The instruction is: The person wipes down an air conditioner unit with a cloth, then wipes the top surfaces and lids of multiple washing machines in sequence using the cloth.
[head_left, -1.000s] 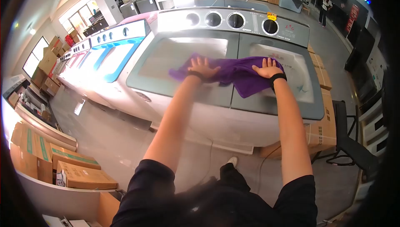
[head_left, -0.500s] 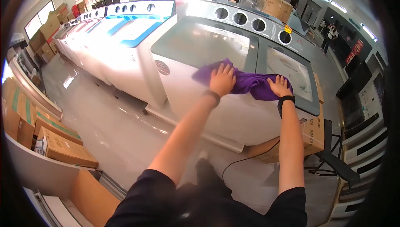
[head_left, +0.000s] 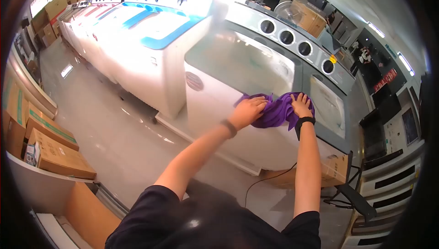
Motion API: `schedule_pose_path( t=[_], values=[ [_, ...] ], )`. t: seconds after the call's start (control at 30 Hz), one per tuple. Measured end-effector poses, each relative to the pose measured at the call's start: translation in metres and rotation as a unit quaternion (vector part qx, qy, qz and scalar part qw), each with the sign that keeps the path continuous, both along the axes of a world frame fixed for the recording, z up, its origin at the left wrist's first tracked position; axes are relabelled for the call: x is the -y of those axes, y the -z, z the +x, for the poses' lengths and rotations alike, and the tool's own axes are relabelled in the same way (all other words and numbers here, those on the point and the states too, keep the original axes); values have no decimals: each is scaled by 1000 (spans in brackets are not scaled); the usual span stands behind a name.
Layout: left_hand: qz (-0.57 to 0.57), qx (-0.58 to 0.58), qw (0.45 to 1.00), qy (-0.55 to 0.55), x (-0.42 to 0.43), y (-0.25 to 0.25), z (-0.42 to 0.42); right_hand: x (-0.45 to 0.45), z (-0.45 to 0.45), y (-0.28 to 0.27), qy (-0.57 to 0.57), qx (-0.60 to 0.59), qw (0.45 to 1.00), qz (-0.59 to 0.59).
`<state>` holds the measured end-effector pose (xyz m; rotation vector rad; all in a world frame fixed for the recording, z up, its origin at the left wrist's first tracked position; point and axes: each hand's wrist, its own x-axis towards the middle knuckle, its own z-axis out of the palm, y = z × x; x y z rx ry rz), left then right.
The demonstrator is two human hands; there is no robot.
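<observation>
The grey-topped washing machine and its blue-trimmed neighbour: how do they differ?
The grey-topped machine has a purple cloth at its edge; the blue-trimmed machine shows none. The grey-topped machine's panel is grey, the blue-trimmed machine's paler. Both have dark knobs.

Hands: 1 L hand (head_left: 250, 111) & 1 R hand (head_left: 301, 106), so 2, w/ 1 wrist band (head_left: 306, 120) each. There was 1 purple cloth (head_left: 273, 114). The near washer (head_left: 215, 107) had 4 round knobs (head_left: 286, 37), 2 lids (head_left: 247, 66) & 1 yellow tag (head_left: 333, 59). The blue-edged washer (head_left: 141, 68) had 4 knobs too. Also 1 fan (head_left: 289, 11), 1 red sign (head_left: 385, 80) & 2 ceiling lights (head_left: 376, 29). Btm L, there were at least 3 boxes (head_left: 64, 157).
</observation>
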<state>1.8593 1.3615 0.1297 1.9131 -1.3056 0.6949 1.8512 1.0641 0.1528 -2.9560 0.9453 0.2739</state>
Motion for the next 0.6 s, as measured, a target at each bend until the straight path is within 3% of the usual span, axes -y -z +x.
schedule_pose_path(
  t=[0.2, 0.3, 0.37, 0.47, 0.57, 0.6],
  values=[
    [13, -7, 1000, -10, -46, -9, 44, -15, 98, 29, -17, -28, 999, 5],
    [31, -33, 998, -40, -71, -4, 64, -64, 134, 7, -36, -71, 997, 2],
    [24, -61, 997, -51, -85, -1, 76, -109, 148, -13, -14, -27, 999, 44],
    [-21, -102, 994, -44, -114, 6, 100, -124, 206, 16, -101, -26, 995, 2],
    [-66, -158, 983, -66, -137, 17, 132, -164, 243, -2, -244, -10, 969, 35],
    [-71, -196, 975, -83, -147, 16, 141, -189, 250, -12, -230, 2, 972, 47]
  ],
)
